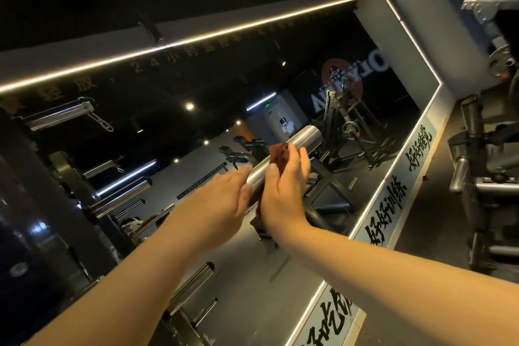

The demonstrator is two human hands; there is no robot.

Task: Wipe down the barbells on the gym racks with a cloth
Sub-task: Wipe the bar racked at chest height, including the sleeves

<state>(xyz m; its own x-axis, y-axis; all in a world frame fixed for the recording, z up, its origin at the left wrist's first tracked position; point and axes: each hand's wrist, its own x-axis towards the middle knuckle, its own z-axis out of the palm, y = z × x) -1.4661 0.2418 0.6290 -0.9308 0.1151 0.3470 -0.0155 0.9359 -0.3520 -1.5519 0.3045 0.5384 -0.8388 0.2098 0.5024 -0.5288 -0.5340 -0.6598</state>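
Right hand (283, 191) grips a rust-brown cloth (280, 156), fingers and thumb curled round it, pressing it onto the polished steel barbell sleeve (304, 136); left hand (224, 199) flat, fingers straight, tips touching the sleeve just beside the cloth, grasping nothing; sleeve tilts up to the right, before a large wall mirror (393, 78); other chrome bar ends (120, 194) lie left, well apart.

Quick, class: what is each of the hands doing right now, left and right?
Left hand: open, straight fingers against the barbell.
Right hand: grips the cloth round the barbell.
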